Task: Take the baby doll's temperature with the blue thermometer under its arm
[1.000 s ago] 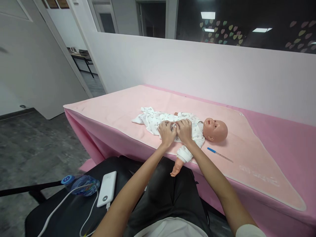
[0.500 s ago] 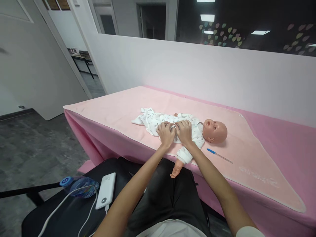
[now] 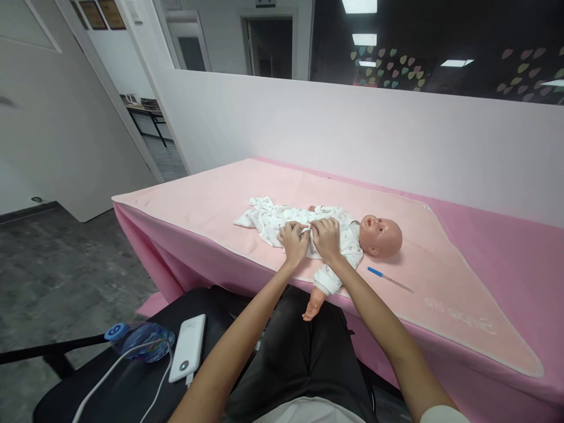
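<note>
A baby doll [image 3: 382,236] lies on its back on the pink mat [image 3: 211,194], head to the right, dressed in a white patterned romper [image 3: 275,217]. At the doll's middle, my left hand [image 3: 294,242] pinches the romper's fabric with closed fingers. Close beside it, my right hand [image 3: 326,238] also has its fingers closed on the cloth, nearer the chest. A small fold of white fabric shows between the two hands; whether it has a fastener is too small to tell. The doll's near arm [image 3: 315,302] hangs over the table's front edge.
A thermometer-like stick with a blue end [image 3: 375,271] lies on the mat near the doll's head. To my left, a black chair [image 3: 88,393] holds a white power bank [image 3: 187,346] with a cable and a plastic bottle [image 3: 147,342]. A white wall stands behind the table.
The view has shifted slightly. My hands stay at the doll's middle, and a little more of the pinched white fabric shows between them. The doll lies as before.
</note>
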Motion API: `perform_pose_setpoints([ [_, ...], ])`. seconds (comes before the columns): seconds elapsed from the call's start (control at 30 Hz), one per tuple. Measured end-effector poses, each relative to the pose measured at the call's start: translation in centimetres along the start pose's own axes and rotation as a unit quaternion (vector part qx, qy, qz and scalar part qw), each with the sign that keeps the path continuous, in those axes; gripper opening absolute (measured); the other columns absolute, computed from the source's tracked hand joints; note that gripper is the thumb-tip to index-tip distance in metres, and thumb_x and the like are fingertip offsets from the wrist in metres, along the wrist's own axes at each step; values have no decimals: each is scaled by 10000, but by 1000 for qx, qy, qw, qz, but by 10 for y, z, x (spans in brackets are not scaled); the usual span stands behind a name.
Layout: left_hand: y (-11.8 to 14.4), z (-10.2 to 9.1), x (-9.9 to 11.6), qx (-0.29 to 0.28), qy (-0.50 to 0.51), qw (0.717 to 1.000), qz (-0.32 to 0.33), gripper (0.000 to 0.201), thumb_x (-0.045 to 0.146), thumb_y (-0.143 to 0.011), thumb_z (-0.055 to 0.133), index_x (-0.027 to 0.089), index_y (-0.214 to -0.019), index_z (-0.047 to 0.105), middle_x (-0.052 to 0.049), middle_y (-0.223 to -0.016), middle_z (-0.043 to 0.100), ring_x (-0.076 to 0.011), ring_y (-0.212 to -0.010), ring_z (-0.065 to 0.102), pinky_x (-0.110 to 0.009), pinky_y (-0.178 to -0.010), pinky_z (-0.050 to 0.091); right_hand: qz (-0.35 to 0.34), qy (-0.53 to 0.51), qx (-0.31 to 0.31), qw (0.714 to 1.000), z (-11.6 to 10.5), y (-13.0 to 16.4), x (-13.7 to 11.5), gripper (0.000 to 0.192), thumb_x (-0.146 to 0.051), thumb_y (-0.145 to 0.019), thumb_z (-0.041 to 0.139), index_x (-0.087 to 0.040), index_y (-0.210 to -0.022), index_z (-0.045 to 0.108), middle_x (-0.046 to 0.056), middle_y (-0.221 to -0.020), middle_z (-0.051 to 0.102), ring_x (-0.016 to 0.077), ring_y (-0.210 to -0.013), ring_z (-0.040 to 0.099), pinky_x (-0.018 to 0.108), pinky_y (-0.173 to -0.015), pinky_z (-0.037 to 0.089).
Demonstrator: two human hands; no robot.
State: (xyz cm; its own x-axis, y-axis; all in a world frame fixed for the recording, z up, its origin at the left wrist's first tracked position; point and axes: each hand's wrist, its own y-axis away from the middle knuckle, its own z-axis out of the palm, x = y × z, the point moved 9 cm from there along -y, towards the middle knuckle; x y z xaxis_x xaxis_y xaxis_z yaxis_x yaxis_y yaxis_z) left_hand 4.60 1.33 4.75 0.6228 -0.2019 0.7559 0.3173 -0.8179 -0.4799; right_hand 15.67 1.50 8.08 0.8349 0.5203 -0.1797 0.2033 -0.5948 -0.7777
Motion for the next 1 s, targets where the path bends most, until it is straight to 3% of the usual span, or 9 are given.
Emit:
perform_pose_setpoints([
  [0.2, -1, -1, -4, 2, 42, 999, 5, 155, 177, -756, 492, 243, -732, 631, -21, -928, 527, -207, -1011, 431, -421, -945, 257, 10, -22, 12, 1000, -5, 4, 2, 179, -147, -858, 451, -209, -863, 619, 9, -794, 643, 163, -808, 536, 351, -951, 276],
  [0.47, -2, -9, -3, 35, -28, 999, 14, 49, 184, -699, 504, 196, -658, 528, -51, -904, 513, -248, -951, 439, -425, -859, 314, 16, -52, 41, 998, -14, 8, 4, 169, -139, -854, 452, -200, -828, 608, 3, -787, 654, 149, -801, 563, 343, -955, 292],
  [0.57, -6, -25, -24, 97, 0, 994, -45, 101, 205, -707, 476, 192, -609, 452, -50, -864, 502, -236, -905, 451, -410, -833, 330, 30, -62, 63, 996, -19, 8, 7, 176, -126, -844, 447, -197, -817, 606, 4, -772, 649, 147, -785, 561, 336, -949, 304],
  [0.67, 0, -52, -49, 223, 51, 964, -137, 119, 204, -756, 393, 201, -642, 426, -45, -847, 494, -212, -872, 460, -391, -823, 340, 33, -73, 83, 993, -22, 9, 7, 165, -118, -825, 459, -193, -805, 604, 2, -766, 648, 144, -775, 555, 328, -945, 310],
  [0.73, 5, -64, -45, 275, 61, 951, -126, 99, 216, -774, 389, 202, -688, 437, -45, -868, 503, -207, -894, 462, -389, -847, 330, 31, -78, 87, 993, -23, 9, 7, 158, -124, -822, 464, -193, -806, 605, 0, -765, 648, 143, -772, 551, 326, -939, 311],
  [0.8, 0, -61, -22, 233, 42, 971, -38, 73, 229, -774, 427, 202, -730, 479, -43, -881, 532, -209, -932, 463, -388, -884, 304, 29, -77, 85, 993, -23, 9, 7, 153, -137, -825, 466, -196, -809, 607, -1, -766, 645, 144, -773, 546, 327, -934, 309],
  [0.9, -9, -25, 16, 19, -20, 992, 122, 130, 278, -794, 456, 219, -791, 572, -38, -899, 596, -212, -959, 473, -384, -910, 265, 32, -59, 73, 995, -21, 9, 7, 147, -146, -819, 478, -199, -795, 612, 3, -759, 634, 150, -776, 530, 324, -912, 312],
  [0.97, -10, -5, 21, -98, -41, 981, 161, 187, 333, -813, 446, 241, -826, 608, -27, -920, 625, -209, -964, 484, -374, -909, 263, 39, -40, 66, 996, -20, 8, 8, 142, -144, -807, 490, -198, -781, 618, 10, -754, 625, 157, -779, 513, 319, -886, 319],
  [1.0, -13, -2, 18, -125, -42, 979, 156, 221, 358, -824, 427, 244, -819, 617, -22, -908, 635, -205, -950, 495, -368, -903, 270, 43, -30, 64, 997, -19, 8, 9, 139, -143, -800, 496, -197, -777, 621, 14, -755, 621, 161, -781, 505, 316, -867, 323],
])
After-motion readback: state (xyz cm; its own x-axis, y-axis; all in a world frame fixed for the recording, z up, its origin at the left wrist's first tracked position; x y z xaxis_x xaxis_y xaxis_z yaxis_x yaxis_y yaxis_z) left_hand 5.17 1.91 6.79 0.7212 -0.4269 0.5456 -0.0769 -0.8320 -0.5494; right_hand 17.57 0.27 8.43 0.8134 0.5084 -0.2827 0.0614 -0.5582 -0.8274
